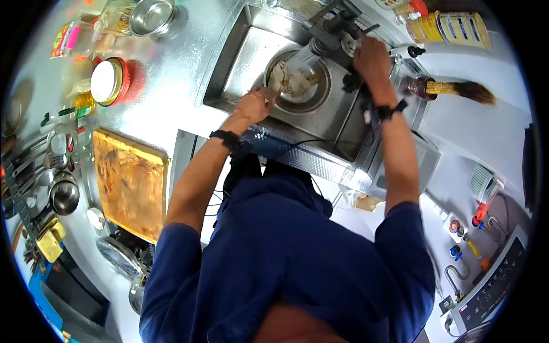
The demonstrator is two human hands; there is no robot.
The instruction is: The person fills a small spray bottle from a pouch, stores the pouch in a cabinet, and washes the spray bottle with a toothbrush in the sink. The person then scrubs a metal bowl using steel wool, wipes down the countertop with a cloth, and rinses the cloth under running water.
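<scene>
A metal bowl [327, 91] sits in the steel sink [234, 63], with pale, crumpled, soft-looking pieces [294, 80] inside. A stream of water [303, 59] falls into it from the dark faucet [334, 26]. My left hand [253, 106] is closed at the bowl's near left rim, fingertips bent over the edge. Beyond the sink's right side, my right hand [373, 60] is curled beside the faucet base, close to a small round light item [349, 44]. Whatever its fingers hold is hidden behind the hand.
A brush [460, 90] and a yellow-labelled container [452, 28] stand right of the sink. Leftward are a wooden cutting board [128, 183], lidded jars [107, 82], a steel bowl [151, 16] and hanging utensils [48, 166]. A thin dark cable crosses the sink's front.
</scene>
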